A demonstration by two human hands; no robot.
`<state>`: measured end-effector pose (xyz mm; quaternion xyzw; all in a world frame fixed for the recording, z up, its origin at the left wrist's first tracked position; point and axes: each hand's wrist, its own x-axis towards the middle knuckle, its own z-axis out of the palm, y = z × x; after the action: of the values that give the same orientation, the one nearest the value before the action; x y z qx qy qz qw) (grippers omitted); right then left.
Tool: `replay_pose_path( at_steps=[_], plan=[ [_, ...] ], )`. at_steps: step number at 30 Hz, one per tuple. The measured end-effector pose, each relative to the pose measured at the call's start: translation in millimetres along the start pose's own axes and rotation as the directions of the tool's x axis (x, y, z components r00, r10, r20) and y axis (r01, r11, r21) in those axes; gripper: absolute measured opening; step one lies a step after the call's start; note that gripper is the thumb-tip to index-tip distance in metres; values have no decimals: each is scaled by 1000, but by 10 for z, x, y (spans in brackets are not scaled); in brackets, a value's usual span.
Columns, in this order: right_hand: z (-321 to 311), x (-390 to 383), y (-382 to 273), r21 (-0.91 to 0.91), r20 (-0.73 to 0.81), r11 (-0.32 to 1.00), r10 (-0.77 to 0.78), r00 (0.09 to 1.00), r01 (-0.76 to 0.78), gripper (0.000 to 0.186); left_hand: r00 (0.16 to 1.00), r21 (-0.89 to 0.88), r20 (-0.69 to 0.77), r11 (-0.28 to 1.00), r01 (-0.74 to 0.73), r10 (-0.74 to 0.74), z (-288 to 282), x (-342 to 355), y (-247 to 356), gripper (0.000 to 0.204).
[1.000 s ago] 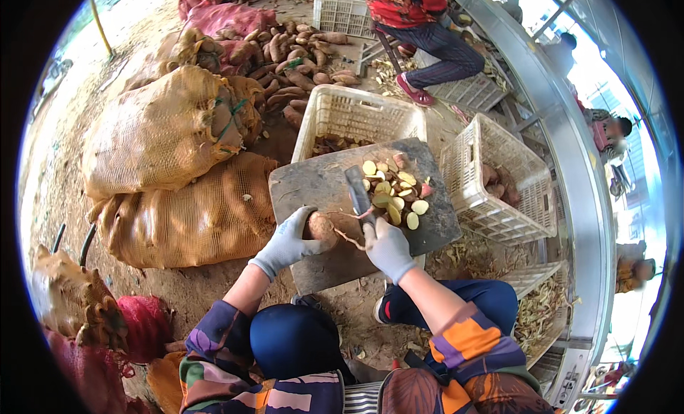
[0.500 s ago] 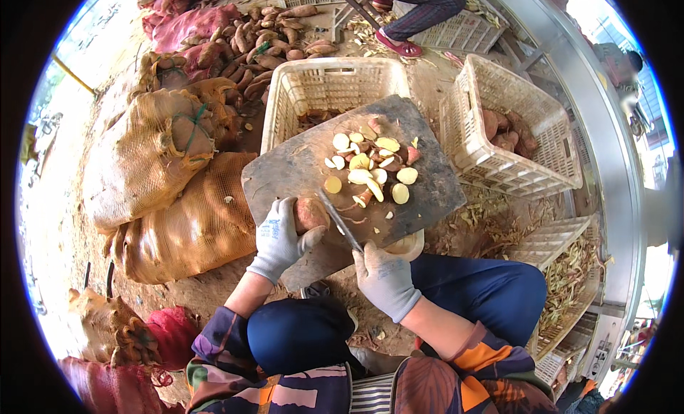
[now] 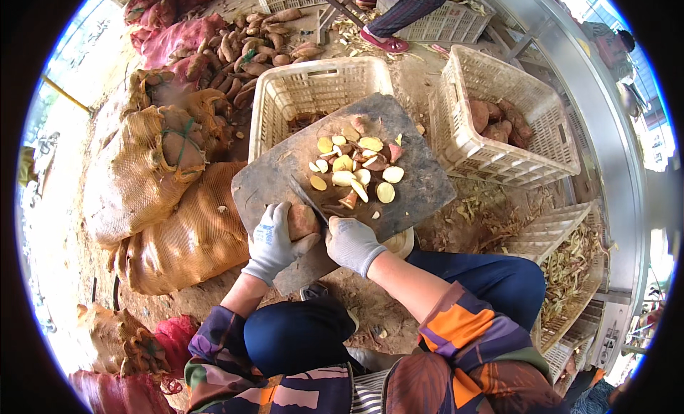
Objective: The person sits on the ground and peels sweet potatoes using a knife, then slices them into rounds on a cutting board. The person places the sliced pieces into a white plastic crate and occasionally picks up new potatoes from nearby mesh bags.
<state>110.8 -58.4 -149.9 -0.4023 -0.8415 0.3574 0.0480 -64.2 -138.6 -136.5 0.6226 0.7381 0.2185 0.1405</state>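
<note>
My left hand (image 3: 273, 239), in a grey-white glove, is closed round a reddish-brown sweet potato (image 3: 302, 220) on the near left part of a dark, worn board (image 3: 274, 175). My gloved right hand (image 3: 352, 244) grips a knife (image 3: 306, 195), its handle hidden in the fist. The blade points up and left, along the right side of the sweet potato; whether it touches cannot be made out. Farther up the board lie several yellow slices (image 3: 385, 192) and reddish end pieces (image 3: 349, 199). Beneath the board's far side stands a cream plastic crate (image 3: 267, 115).
A crate (image 3: 456, 140) of sweet potatoes stands at the right, above crates of peelings (image 3: 570, 271). Full mesh sacks (image 3: 192, 229) and a heap of sweet potatoes (image 3: 242, 54) lie at the left. Another person's leg (image 3: 406, 15) shows at the top.
My right hand has moved left, bringing the knife closer alongside the sweet potato. My left hand still holds it. The whole view has shifted slightly.
</note>
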Motion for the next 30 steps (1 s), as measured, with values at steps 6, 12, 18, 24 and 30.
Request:
replay_pose_path(
  at_steps=[6, 12, 18, 24, 30],
  plan=[
    [23, -311, 199, 45, -299, 999, 36, 954, -23, 24, 999, -351, -40, 936, 13, -29, -120, -238, -217, 81],
    [-209, -540, -94, -72, -236, 989, -141, 962, 128, 21, 986, -457, 13, 876, 156, -169, -119, -318, -108, 75],
    [-309, -680, -116, -114, -198, 984, -159, 967, 139, 19, 993, -192, -71, 976, -104, 92, -100, -367, -32, 78],
    [-349, -748, -176, -99, -96, 990, -115, 989, 105, 18, 980, -76, -99, 981, -178, 171, -48, -369, 1, 79],
    [-263, -353, -75, -86, -23, 994, -68, 997, 66, 21, 986, -6, -23, 987, -163, 163, -76, -247, 59, 76]
  ],
)
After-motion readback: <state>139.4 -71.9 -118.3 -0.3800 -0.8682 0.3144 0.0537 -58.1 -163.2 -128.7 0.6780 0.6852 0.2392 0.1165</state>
